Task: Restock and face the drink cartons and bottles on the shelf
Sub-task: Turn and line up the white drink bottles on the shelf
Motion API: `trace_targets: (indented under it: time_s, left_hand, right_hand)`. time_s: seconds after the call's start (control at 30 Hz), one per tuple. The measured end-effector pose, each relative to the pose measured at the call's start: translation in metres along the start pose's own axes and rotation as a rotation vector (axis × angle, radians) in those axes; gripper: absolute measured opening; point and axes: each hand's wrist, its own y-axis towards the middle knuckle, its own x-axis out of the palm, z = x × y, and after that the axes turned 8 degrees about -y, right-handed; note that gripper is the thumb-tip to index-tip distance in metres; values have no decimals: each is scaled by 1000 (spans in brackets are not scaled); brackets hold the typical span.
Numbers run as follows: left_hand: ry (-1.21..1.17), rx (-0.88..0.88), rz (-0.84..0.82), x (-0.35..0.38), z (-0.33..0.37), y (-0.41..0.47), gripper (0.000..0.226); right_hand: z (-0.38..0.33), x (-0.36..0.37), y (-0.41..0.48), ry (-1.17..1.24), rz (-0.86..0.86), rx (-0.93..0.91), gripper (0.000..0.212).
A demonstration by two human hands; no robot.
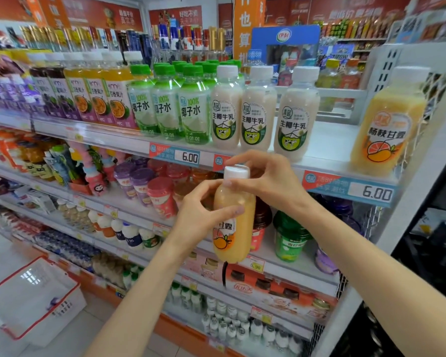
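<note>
Both my hands hold one orange juice bottle (pixel 242 228) at mid-frame, below the top shelf (pixel 327 153): my left hand (pixel 197 215) curled round its body, my right hand (pixel 268 176) gripping its white cap (pixel 236 172).

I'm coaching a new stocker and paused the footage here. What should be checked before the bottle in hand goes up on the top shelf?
1. Grip: left hand wraps the held bottle, right hand pinches its white cap: ok.
2. Free slot: bare top shelf between the milk bottles and the orange bottle: ok.
3. Product match: the held bottle shows the same fruit graphic as the orange bottle: ok.
4. Facing: the held label is turned sideways and partly behind fingers: not ok.
5. Cap sealed: cannot tell.
</note>
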Motion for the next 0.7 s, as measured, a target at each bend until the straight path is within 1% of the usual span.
trace_targets:
  time_s: [0.07, 0.2, 0.27, 0.33, 0.43, 0.57, 0.7]
  left_hand:
    - [-97, 13, -62, -2, 1, -1, 56]
    - [-122, -59, -202, 1, -6, -6, 56]
    - [-62, -83, -225, 5, -13, -8, 47]
    - [-1, -91, -243, 9, -16, -9, 33]
    - [19, -68, -196, 13, -15, -8, 21]
    - [-77, 19, -88, 23, -2, -3, 15]
    - [-106, 103, -67, 34, 10, 1, 13]
  right_hand:
    - [-5, -12, 4, 74, 56, 25, 23]
    - [-17, -44, 15, 151, 108, 62, 19]
    - [-26, -63, 20, 127, 121, 33, 20]
    - [-38, -88, 27, 73, 138, -13, 23]
    - [-54, -131, 38, -34, 131, -69, 26]
    - [-71, -180, 46, -234, -25, -115, 37]
    - [-72, -210, 53, -375, -122, -104, 34]
